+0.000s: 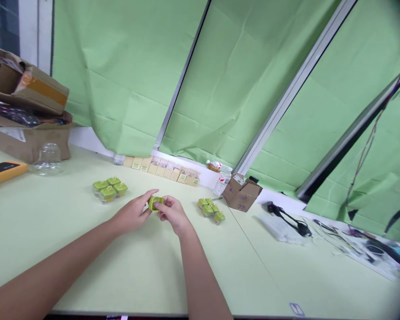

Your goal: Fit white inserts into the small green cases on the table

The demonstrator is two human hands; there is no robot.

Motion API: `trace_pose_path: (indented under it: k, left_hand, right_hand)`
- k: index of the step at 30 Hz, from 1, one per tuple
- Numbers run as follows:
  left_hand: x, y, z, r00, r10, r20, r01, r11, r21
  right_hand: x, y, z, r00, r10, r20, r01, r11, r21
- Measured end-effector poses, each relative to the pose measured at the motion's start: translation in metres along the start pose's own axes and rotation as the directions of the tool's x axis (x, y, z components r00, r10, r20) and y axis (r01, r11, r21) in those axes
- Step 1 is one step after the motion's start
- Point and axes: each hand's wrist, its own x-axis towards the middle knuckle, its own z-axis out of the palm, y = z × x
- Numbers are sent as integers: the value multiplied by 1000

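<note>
Over the middle of the table, a small green square lid [151,205] is held with its hollow side facing me. My left hand [135,212] grips it from the left, thumb and fingers closed about its edge. From the other side my right hand [174,213] pinches it, the thumb pressed into the hollow. To the left stands a group of small clear containers with green lids [107,193]. Another group of green-lidded containers [206,206] sits to the right of my right hand.
Small cardboard boxes [163,169] line the back edge. Plastic bottles [222,182] and an open carton [242,193] stand back right; cables [288,220] lie farther right. At left are stacked cartons [30,138], a clear plastic vessel [49,160] and an orange-edged device [6,172].
</note>
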Motion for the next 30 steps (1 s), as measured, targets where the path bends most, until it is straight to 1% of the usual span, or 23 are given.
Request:
trace_pose_path:
  k: [5,7,10,14,20,22,25,26,28,30]
  left_hand:
    - [3,6,-1,1000,13,-7,-14,992,-128]
    - [5,6,-1,999,20,-27,-24,982,-186]
    - [7,5,-1,999,-12,-30,1,939,-344]
    - [10,4,-2,991,-127,38,126,812,-569]
    - [11,7,-2,961,-258,96,249,664,-705]
    - [10,6,-1,949,-283,136,281,575,-768]
    - [10,3,1,935,-279,220,323,405,-855]
    - [10,1,1,930,-281,235,331,368,-869]
    - [12,-2,1,925,-306,225,328,346,-879]
    - [14,-6,0,921,-346,178,304,354,-885]
  right_hand:
    - [0,0,0,999,34,-30,-32,997,67]
    - [0,2,-1,998,56,-35,-51,993,108]
    - [1,5,-2,997,65,-30,-61,989,134]
    - [1,6,-2,999,34,-31,-30,993,118]
    - [1,4,0,997,-33,-63,38,996,81]
    - [2,5,3,993,-66,-95,73,995,62]
    - [4,4,8,983,-124,-132,129,991,27]
    - [4,3,9,981,-140,-134,142,990,8]
    - [4,1,8,972,-190,-138,181,981,-72]
    - [4,0,1,949,-269,-164,229,947,-226]
